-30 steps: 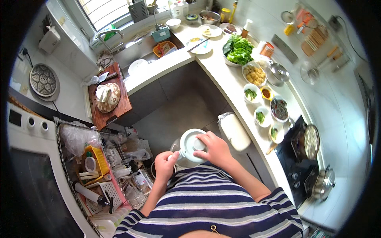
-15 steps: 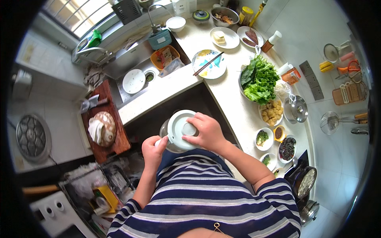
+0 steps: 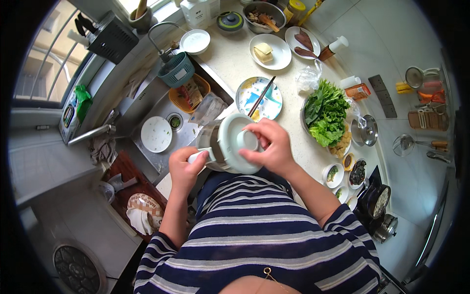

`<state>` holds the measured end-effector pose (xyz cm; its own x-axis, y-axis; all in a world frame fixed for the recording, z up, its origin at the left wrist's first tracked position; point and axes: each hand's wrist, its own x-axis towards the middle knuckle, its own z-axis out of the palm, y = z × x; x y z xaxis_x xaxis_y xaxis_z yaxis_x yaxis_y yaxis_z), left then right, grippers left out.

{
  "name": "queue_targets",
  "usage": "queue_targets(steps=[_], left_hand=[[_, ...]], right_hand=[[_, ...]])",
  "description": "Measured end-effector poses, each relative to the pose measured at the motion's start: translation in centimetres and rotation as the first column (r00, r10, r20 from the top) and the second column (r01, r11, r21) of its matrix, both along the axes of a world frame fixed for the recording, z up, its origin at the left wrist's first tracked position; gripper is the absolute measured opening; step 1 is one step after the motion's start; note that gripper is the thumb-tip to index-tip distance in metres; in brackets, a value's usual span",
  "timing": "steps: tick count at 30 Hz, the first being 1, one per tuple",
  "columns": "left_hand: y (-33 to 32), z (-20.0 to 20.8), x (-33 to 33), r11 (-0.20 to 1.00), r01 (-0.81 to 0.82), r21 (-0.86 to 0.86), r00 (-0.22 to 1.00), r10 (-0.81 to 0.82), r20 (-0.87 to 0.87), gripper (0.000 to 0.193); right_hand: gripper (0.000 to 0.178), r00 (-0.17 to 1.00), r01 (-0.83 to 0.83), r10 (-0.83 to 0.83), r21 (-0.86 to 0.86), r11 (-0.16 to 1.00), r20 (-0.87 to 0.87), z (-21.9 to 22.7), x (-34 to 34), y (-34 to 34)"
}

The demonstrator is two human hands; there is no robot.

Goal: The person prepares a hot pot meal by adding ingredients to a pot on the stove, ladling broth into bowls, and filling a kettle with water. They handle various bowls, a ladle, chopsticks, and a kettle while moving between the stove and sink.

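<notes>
Left hand (image 3: 185,169) grips the handle (image 3: 200,156) of the jug (image 3: 209,136), right hand (image 3: 273,149) pinches the lid's knob (image 3: 250,141); a slipping pinch could drop the lid (image 3: 232,136).

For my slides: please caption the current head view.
Left hand on the handle of a clear jug, right hand on its pale lid, sink and counter beyond.

One wide fisheye view from head height, steeply downward, hands (image 3: 275,148) close below, sink (image 3: 179,141) and counter (image 3: 293,133) beyond.
</notes>
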<state>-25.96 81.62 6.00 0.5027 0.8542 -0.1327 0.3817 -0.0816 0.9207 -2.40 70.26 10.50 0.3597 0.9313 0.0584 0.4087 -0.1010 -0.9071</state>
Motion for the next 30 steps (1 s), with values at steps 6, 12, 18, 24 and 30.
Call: queue_targets(steps=[6, 12, 18, 24, 30], left_hand=[[3.2, -1.0, 0.8, 0.990, -0.115, -0.082, 0.977, 0.127, 0.170, 0.029], [3.5, -3.1, 1.3, 0.938, -0.301, -0.171, 0.870, 0.344, 0.354, 0.033], [3.6, -2.5, 3.7, 0.908, -0.369, -0.198, 0.839, 0.417, 0.349, 0.037], [3.6, -2.2, 5.3, 0.877, -0.427, -0.220, 0.813, 0.479, 0.332, 0.041], [4.1, -2.9, 4.8, 0.884, -0.399, -0.245, 0.818, 0.463, 0.340, 0.040]], right_hand=[[0.038, 0.795, 0.279, -0.185, 0.078, 0.957, -0.578, -4.2, 10.1, 4.0], [0.028, -0.123, 0.591, -0.088, -0.144, 0.794, -0.988, -19.4, 21.8, 4.3], [0.023, -0.394, 0.652, -0.240, -0.454, 0.607, -0.887, -26.6, 24.6, 5.6], [0.021, -0.353, 0.647, -0.392, -0.524, 0.553, -0.849, -31.3, 27.2, 6.6], [0.043, -0.351, 0.674, -0.467, -0.565, 0.476, -0.812, -29.9, 25.6, 5.7]])
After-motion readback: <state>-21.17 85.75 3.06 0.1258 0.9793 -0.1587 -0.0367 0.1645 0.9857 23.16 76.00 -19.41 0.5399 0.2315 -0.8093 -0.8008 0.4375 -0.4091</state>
